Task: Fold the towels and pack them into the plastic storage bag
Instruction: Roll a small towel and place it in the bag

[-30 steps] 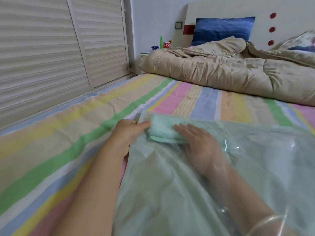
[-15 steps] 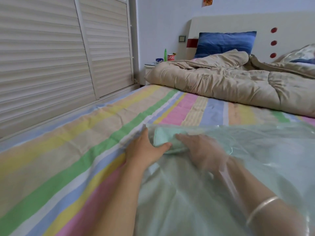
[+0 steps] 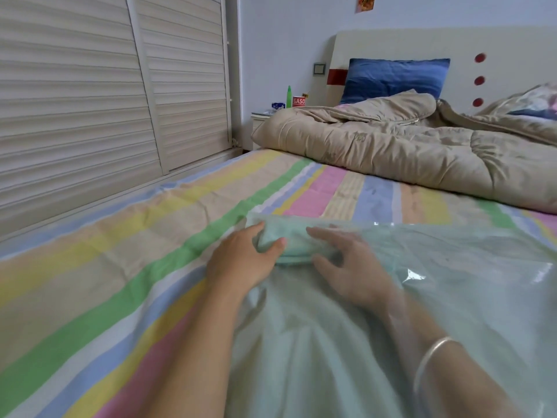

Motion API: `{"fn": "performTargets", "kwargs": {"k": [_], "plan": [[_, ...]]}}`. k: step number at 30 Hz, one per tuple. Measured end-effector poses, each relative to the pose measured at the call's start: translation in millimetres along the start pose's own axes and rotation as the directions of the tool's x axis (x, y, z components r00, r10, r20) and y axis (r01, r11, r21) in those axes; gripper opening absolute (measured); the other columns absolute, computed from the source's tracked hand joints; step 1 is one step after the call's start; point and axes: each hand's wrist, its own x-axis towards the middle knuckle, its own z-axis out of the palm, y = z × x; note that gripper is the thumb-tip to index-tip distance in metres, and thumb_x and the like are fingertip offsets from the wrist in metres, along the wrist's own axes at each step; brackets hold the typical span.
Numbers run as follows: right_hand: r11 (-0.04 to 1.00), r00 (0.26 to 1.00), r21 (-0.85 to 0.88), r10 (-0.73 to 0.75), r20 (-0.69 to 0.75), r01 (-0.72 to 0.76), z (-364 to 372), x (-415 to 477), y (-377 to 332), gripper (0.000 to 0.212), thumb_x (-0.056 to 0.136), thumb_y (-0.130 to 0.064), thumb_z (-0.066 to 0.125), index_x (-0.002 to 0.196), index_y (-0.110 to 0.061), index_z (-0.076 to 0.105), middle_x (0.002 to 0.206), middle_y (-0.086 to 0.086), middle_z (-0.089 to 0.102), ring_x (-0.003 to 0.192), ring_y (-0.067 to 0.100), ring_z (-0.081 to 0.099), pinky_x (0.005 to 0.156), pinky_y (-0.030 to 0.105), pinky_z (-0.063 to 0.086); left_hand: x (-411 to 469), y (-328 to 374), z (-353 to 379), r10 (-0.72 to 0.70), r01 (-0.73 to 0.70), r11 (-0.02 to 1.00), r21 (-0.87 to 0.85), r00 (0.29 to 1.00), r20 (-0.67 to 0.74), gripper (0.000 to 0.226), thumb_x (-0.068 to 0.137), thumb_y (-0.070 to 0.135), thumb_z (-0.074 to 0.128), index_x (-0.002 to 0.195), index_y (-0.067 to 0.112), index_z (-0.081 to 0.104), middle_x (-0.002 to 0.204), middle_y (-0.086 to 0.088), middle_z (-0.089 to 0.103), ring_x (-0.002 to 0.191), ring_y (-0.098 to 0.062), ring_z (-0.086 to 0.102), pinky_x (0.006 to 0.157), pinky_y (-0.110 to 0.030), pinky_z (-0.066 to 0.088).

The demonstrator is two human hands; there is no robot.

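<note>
A folded mint-green towel lies in the far left corner of the clear plastic storage bag, which is spread over the striped bed. My left hand is outside the bag and grips the towel's left end through the plastic, thumb in front and fingers behind. My right hand is inside the bag, seen through the film. Its fingers are spread and fairly straight, and their tips touch the towel's right part. A pale bangle sits on that wrist.
The striped sheet stretches left to slatted wardrobe doors. A crumpled beige duvet lies beyond the bag, with a blue pillow against the headboard. A bedside table holds small bottles and a tin.
My left hand has gone from resting at the towel's end to wrapping its thumb round it. My right hand has drawn back a little and spread its fingers. The view has tilted up.
</note>
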Motion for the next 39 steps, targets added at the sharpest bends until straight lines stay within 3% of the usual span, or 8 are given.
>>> {"fn": "performTargets", "kwargs": {"k": [3,8,12,17,21,27,31,39], "plan": [[0.948,0.935,-0.201,0.179,-0.306,-0.247,-3.9,7.2,20.6,0.048,0.073,-0.034,0.045,0.11,-0.02,0.071,0.114,0.008,0.068,0.114,0.03,0.057,0.105,0.043,0.039,0.7,0.2,1.8,0.007,-0.007,1.0,0.005,1.0,-0.002,0.065,0.083,0.066,0.055,0.14,0.036,0.047,0.146,0.004,0.047,0.133,-0.019,0.044,0.106,-0.033,0.037],[0.751,0.768,-0.175,0.598,-0.229,-0.636,-3.0,14.3,38.1,0.048,0.086,-0.048,0.05,0.129,-0.027,0.05,0.132,0.012,0.048,0.126,0.031,0.039,0.106,0.04,0.027,3.4,-2.5,2.0,-0.008,0.007,1.0,-0.027,0.999,-0.038,0.054,0.087,0.061,0.053,0.134,0.035,0.054,0.141,0.004,0.053,0.13,-0.02,0.048,0.105,-0.033,0.04],[0.813,0.82,-0.109,0.568,-0.067,-0.572,-15.4,14.5,34.1,0.067,0.086,-0.059,0.054,0.14,-0.02,0.043,0.142,0.013,0.046,0.134,0.029,0.038,0.113,0.038,0.025,5.5,-4.6,0.1,-0.042,0.035,0.994,-0.103,0.997,-0.067,0.046,0.088,0.051,0.057,0.128,0.028,0.059,0.137,0.004,0.056,0.128,-0.02,0.049,0.104,-0.034,0.04],[0.882,0.862,-0.113,0.471,0.188,-0.457,-43.6,4.7,22.0,0.073,0.064,-0.067,0.073,0.128,-0.042,0.048,0.142,0.0,0.044,0.133,0.02,0.039,0.105,0.031,0.03,8.3,-8.6,-2.7,-0.094,0.074,0.975,-0.209,0.992,-0.09,0.048,0.083,0.047,0.067,0.125,0.025,0.061,0.137,0.002,0.057,0.127,-0.019,0.052,0.105,-0.037,0.041],[0.909,0.902,0.025,0.408,0.138,-0.416,-22.5,4.3,26.7,0.063,0.041,-0.072,0.081,0.097,-0.056,0.056,0.124,-0.004,0.054,0.116,0.019,0.053,0.105,0.038,0.041,9.3,-9.2,-2.4,-0.099,0.076,0.976,-0.204,0.99,-0.102,0.052,0.081,0.042,0.071,0.127,0.021,0.059,0.136,-0.001,0.056,0.126,-0.021,0.051,0.105,-0.036,0.041],[0.949,0.933,-0.161,0.3,0.201,-0.27,-20.1,11.8,17.2,0.071,0.077,-0.057,0.069,0.14,-0.037,0.042,0.148,-0.005,0.035,0.142,0.018,0.024,0.115,0.029,0.017,10.6,-10.6,-2.2,-0.14,0.101,0.951,-0.291,0.984,-0.115,0.064,0.077,0.04,0.077,0.132,0.017,0.053,0.139,-0.003,0.053,0.127,-0.022,0.05,0.104,-0.034,0.041],[0.961,0.945,-0.132,0.267,0.19,-0.245,-17.5,11.9,17.5,0.067,0.08,-0.051,0.069,0.139,-0.03,0.045,0.146,0.0,0.04,0.133,0.02,0.037,0.096,0.022,0.028,10.6,-10.3,0.5,-0.14,0.091,0.925,-0.369,0.984,-0.11,0.065,0.075,0.036,0.079,0.132,0.019,0.053,0.139,-0.001,0.05,0.127,-0.019,0.048,0.103,-0.032,0.04],[0.903,0.946,-0.331,0.316,0.078,-0.275,-15.4,-14.6,7.3,0.073,0.082,-0.075,0.045,0.145,-0.039,0.032,0.16,0.016,0.006,0.145,0.034,0.017,0.117,0.038,0.015,10.2,-4.7,17.4,-0.032,-0.029,0.952,-0.304,0.98,-0.194,0.058,0.076,0.023,0.079,0.128,0.02,0.055,0.131,-0.003,0.058,0.122,-0.023,0.051,0.095,-0.028,0.038]]}}
